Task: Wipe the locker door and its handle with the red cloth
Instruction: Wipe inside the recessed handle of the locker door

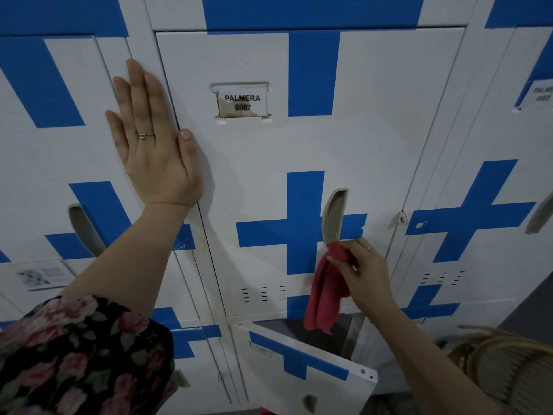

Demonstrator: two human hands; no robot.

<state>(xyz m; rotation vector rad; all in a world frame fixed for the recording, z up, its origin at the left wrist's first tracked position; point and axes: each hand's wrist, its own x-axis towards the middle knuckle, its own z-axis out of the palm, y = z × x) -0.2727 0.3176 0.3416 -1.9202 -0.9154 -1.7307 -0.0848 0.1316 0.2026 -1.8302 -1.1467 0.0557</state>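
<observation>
Locker door (374,130) 0007, handle (335,215) wipe
Right hand (363,271) pinches red cloth (324,292) at handle's foot; left hand (149,139) flat, fingers straight, on door edge. Risk: slack pinch may drop cloth into open locker (299,363) below

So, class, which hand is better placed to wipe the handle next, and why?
Right. The right hand grips the red cloth below the handle; the left hand lies flat at the left edge of the locker door, holding nothing.
</observation>
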